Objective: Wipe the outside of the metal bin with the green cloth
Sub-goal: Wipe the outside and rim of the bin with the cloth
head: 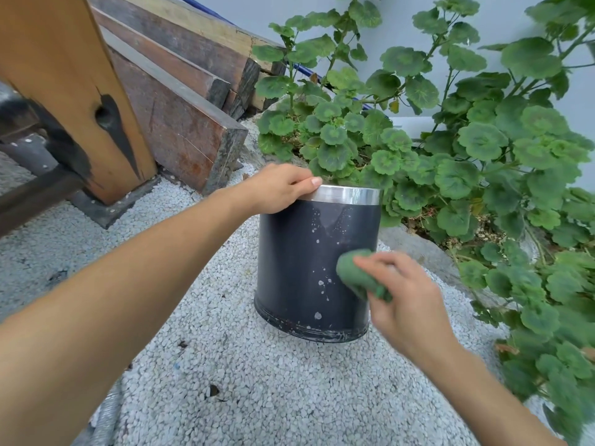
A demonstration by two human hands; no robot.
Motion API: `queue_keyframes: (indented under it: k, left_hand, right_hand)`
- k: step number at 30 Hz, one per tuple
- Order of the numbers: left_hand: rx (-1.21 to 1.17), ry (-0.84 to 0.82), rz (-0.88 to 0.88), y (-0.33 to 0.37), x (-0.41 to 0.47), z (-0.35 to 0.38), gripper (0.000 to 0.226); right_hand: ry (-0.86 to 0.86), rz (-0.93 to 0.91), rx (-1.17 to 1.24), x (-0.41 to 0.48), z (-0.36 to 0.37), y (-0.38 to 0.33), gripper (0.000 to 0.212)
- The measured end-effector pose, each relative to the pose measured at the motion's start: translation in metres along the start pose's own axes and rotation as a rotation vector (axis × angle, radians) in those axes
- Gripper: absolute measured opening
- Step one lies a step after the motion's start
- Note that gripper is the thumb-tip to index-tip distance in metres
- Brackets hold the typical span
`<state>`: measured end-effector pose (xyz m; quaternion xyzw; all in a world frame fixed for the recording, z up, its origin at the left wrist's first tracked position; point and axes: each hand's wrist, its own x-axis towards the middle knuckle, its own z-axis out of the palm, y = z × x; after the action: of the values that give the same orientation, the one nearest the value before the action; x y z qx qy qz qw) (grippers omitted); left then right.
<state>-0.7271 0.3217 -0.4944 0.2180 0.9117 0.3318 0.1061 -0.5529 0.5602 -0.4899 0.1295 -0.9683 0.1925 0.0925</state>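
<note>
Head view: we are observing the metal bin [309, 262] standing upright at the centre of the frame on pale gravel ground [225, 381], with leafy plants [467, 149] crowding the right side and stacked timber [180, 101] at upper left. The left hand [280, 188] is closing over the bin's silver rim, fingers curled, steadying it. The right hand [402, 297] is bunching the green cloth [357, 275] between fingers and thumb and pressing it against the bin's right-hand wall. We judge the wiping step to be under way. Pale specks are showing down the dark wall, possibly droplets or dried marks. The next stroke is calling for the cloth to travel left across those specks while the rim grip holds.
</note>
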Motion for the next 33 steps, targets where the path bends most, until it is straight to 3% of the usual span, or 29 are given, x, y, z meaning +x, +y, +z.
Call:
queue_keyframes:
  k: [3, 6, 11, 17, 26, 33]
  left_hand:
    - [0.006, 0.022, 0.011, -0.001, -0.002, 0.003, 0.044]
    - [-0.001, 0.029, 0.013, -0.001, -0.003, 0.003, 0.043]
    - [-0.053, 0.049, 0.002, -0.004, -0.003, 0.005, 0.043]
    - [-0.052, 0.047, -0.045, -0.007, 0.004, 0.003, 0.046]
    - [-0.04, 0.014, -0.057, -0.003, 0.004, 0.0, 0.048]
    - [-0.008, 0.04, -0.081, -0.002, 0.001, 0.004, 0.046]
  right_hand:
    - [0.16, -0.077, -0.069, 0.048, -0.018, -0.006, 0.048]
    - [0.197, -0.125, -0.166, 0.087, -0.027, -0.017, 0.047]
    - [0.094, -0.131, -0.329, 0.106, -0.014, -0.025, 0.041]
    - [0.021, -0.112, -0.305, 0.068, 0.007, -0.019, 0.043]
    - [-0.307, -0.052, -0.284, -0.017, 0.039, -0.022, 0.06]
    - [-0.485, -0.086, -0.349, -0.05, 0.053, -0.025, 0.053]
